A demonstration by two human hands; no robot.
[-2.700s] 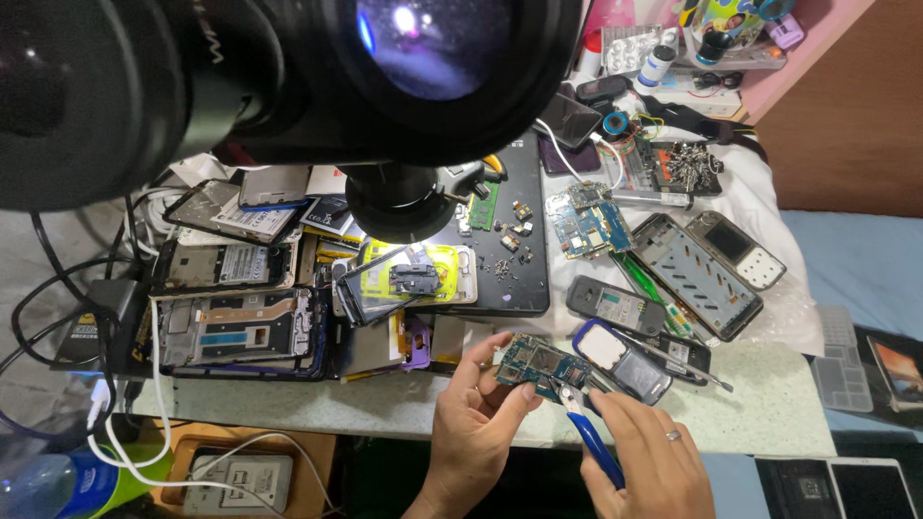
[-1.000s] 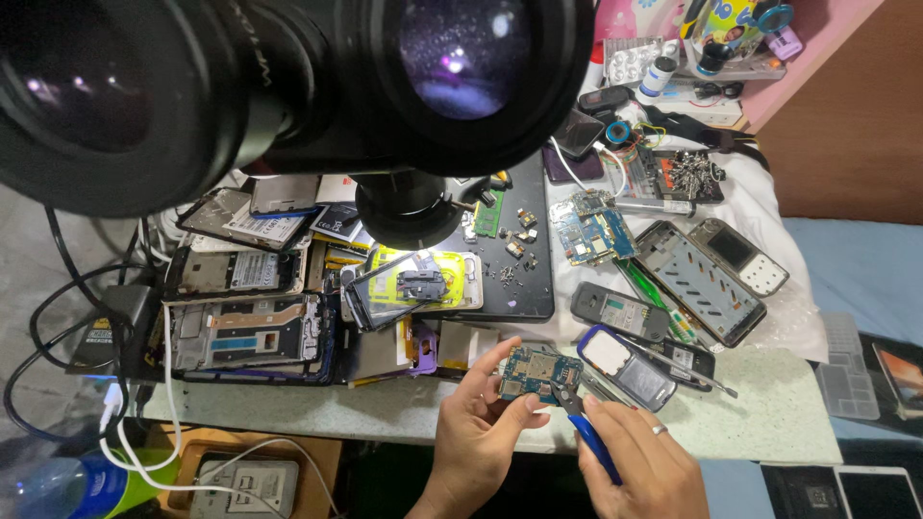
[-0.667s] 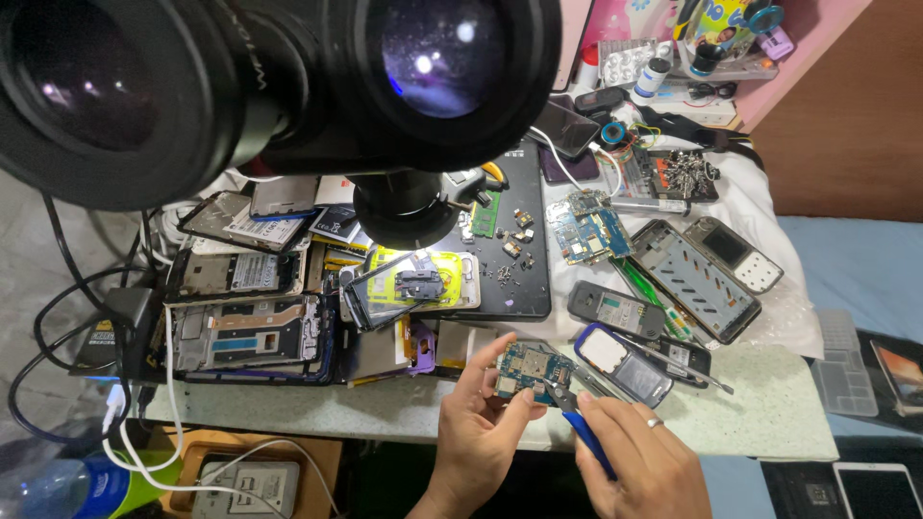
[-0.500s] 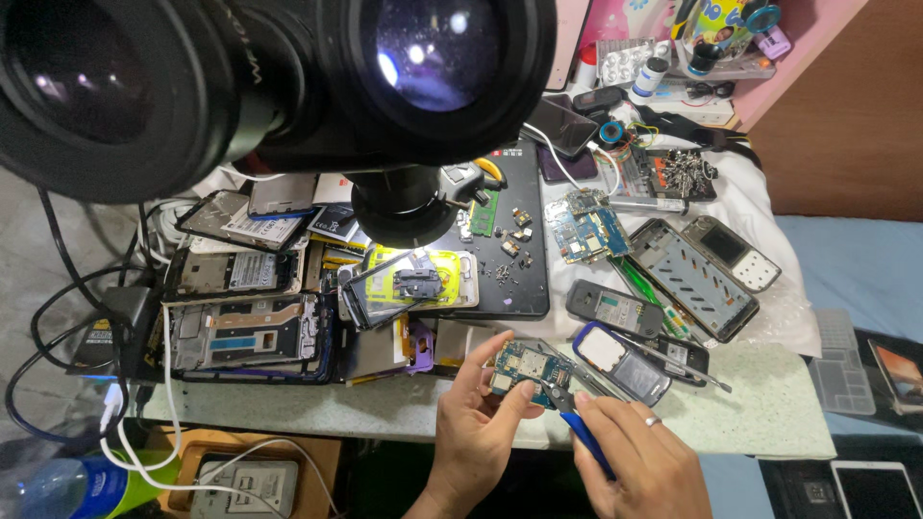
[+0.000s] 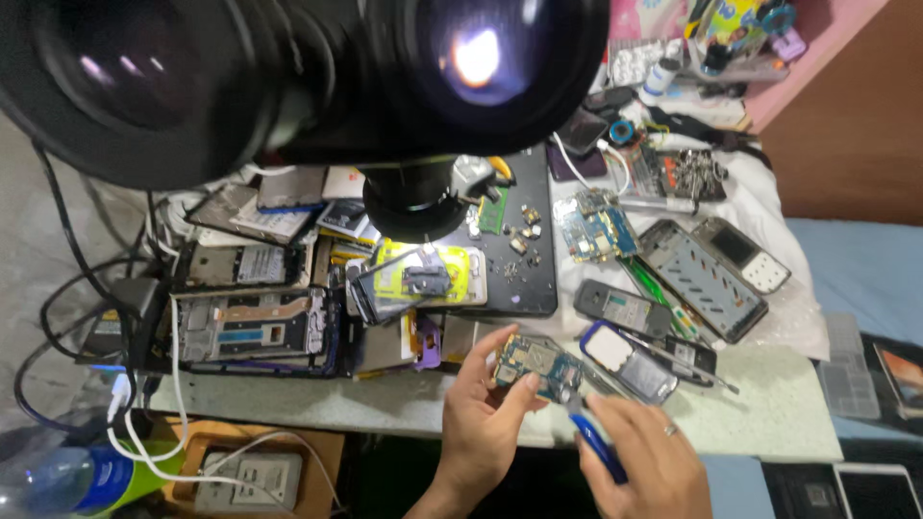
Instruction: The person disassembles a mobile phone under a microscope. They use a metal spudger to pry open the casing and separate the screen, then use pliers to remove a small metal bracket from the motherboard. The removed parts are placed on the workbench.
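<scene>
1. Head view: the left hand (image 5: 481, 423) pinches a small blue-green circuit board (image 5: 538, 365) by its edges, tilted up just over the near edge of the workbench (image 5: 769, 423), likely to expose its face. The right hand (image 5: 644, 461) grips a blue-handled tool (image 5: 594, 440) whose tip touches the board.
2. Against the earlier frames, the board sits slightly higher and the microscope eyepieces (image 5: 288, 77) have shifted across the view; both grips look unchanged.

Microscope eyepieces (image 5: 288, 77) overhead; opened phone frames (image 5: 255, 327) left, black mat (image 5: 524, 259), water bottle (image 5: 77, 478) below.
</scene>
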